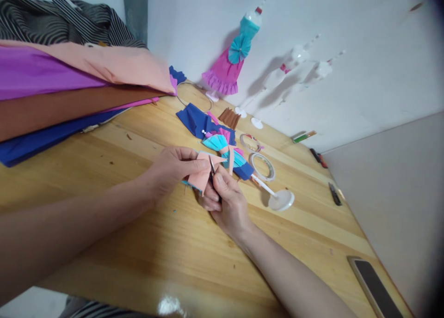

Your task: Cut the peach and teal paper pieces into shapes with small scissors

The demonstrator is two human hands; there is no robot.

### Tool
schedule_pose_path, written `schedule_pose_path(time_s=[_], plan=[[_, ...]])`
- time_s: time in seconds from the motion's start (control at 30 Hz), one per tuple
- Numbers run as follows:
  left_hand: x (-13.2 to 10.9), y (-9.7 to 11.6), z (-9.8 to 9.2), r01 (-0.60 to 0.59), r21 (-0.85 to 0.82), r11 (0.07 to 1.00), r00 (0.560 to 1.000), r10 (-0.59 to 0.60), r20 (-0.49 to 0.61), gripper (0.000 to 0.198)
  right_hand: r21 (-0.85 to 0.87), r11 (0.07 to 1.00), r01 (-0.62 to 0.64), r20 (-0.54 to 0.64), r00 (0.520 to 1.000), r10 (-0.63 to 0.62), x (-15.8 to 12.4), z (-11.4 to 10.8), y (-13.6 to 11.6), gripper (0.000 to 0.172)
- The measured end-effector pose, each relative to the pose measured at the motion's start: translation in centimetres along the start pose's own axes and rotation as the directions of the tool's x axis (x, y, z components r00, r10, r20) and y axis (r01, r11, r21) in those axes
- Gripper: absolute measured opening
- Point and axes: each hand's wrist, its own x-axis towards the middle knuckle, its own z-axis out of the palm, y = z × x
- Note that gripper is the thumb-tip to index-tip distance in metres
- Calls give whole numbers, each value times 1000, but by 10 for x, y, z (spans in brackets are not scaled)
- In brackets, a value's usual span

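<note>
Pinched between the thumb and fingers of my left hand (178, 165) is a small piece of peach crepe paper (199, 175) with a teal layer along its edges. My right hand (225, 195) grips a pair of scissors (212, 165), whose dark blades lie against the peach piece near its pointed strip. Just beyond my hands, a small doll stand (281, 200) lies on its side, dressed in blue paper with a turquoise bow (217, 143). A narrow peach strip (231, 161) hangs over that bow. My fingers partly hide the scissors' handles.
Large folded sheets of coloured paper (86, 73) cover the left side of the wooden table (138, 244). Two tape rolls (262, 166), a folded brown piece (229, 118) and a dressed doll form (239, 54) stand farther back by the wall. A phone (376, 285) lies front right.
</note>
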Motion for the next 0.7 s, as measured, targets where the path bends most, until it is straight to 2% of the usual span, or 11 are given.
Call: schedule_pose_path(time_s=[0.1, 0.4, 0.57, 0.7], plan=[[0, 2, 0, 0, 23, 1000, 1000, 1, -30, 23, 2, 1000, -3, 7, 1000, 3, 0, -1, 0, 29], [1, 4, -5, -11, 69, 998, 1000, 10, 17, 16, 12, 1000, -11, 26, 1000, 11, 1, 0, -1, 28], [1, 8, -3, 19, 108, 994, 1000, -16, -26, 16, -4, 1000, -18, 20, 1000, 18, 1, -1, -1, 28], [1, 13, -5, 36, 140, 989, 999, -36, -3, 16, -10, 1000, -28, 25, 999, 28, 2, -1, -2, 28]])
